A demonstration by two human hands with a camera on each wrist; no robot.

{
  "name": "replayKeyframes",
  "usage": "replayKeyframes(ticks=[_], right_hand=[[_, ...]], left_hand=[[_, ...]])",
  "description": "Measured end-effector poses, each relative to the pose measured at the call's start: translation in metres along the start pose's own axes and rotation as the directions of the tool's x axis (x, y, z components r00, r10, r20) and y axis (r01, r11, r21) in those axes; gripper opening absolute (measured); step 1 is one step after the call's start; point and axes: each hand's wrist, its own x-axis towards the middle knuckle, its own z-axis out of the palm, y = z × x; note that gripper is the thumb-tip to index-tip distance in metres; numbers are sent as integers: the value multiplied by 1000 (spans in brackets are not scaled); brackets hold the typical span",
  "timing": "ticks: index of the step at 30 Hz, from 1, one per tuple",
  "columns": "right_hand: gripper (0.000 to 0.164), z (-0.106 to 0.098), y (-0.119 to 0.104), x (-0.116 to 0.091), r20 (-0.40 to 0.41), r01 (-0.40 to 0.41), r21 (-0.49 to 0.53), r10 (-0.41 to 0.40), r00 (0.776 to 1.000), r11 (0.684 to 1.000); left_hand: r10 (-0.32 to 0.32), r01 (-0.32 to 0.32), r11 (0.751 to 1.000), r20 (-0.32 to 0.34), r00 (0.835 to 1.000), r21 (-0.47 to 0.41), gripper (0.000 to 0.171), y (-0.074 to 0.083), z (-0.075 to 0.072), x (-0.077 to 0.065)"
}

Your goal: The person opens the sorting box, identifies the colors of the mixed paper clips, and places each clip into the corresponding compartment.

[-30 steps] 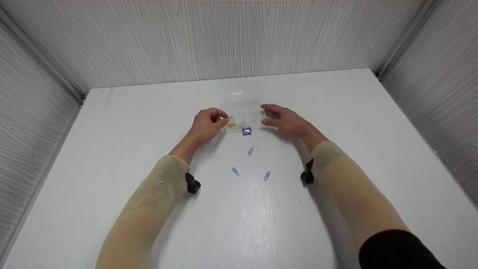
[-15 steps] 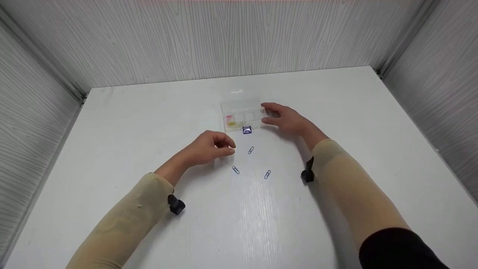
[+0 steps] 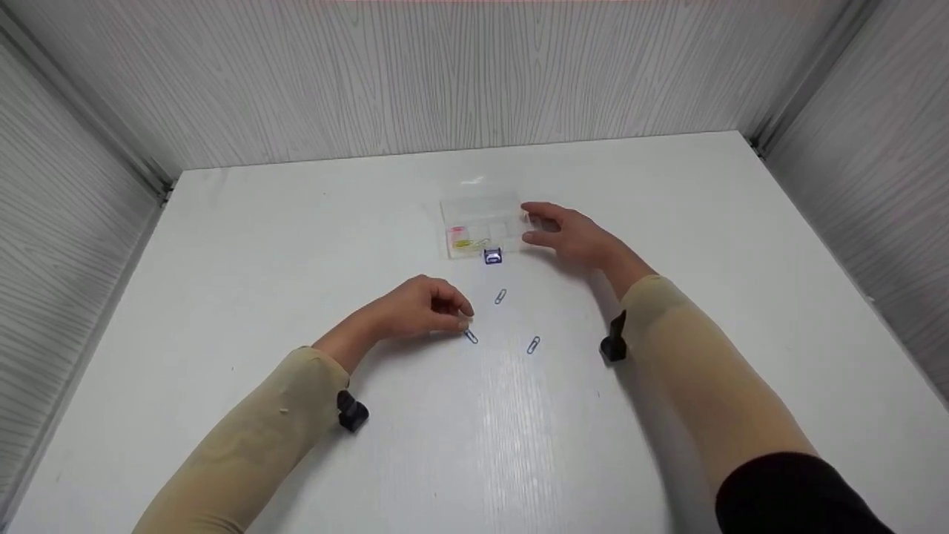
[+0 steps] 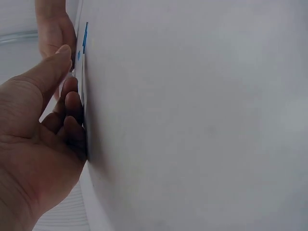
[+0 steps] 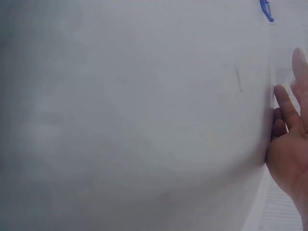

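Left hand (image 3: 419, 305): thumb and forefinger close, other fingers curled. Right hand (image 3: 574, 236): farther forward, thumb and forefinger apart. Forearms (image 3: 248, 437) angle inward.

Three clips (image 3: 500, 297) lie on the tabletop (image 3: 422, 475) before the box (image 3: 498, 228), the leftmost clip (image 3: 471, 337) just by the left hand (image 3: 419, 306), with the right hand (image 3: 577, 237) at the box's right end.

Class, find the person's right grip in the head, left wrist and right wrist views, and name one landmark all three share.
Head: the right grip is just right of centre, at the right end of the clear box.
Left wrist: upper left, beyond the larger left grip.
Right wrist: at the right edge, partly cut off.
Shared landmark: the white tabletop.
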Motion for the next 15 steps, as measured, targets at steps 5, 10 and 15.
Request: replayKeyframes(ticks=[5, 10, 15], right_hand=[[67, 0, -1, -2, 2, 5, 12, -5, 1000, 1000], [68, -1, -2, -2, 6, 6, 10, -6, 1000, 1000], [68, 0, -1, 0, 11, 5, 14, -5, 1000, 1000]], left_hand=[[-6, 5, 999, 13, 1000, 46, 14, 2, 1, 0], [-3, 3, 997, 4, 1000, 82, 12, 3, 4, 0], [8, -9, 995, 3, 1000, 101, 8, 1, 5, 1]])
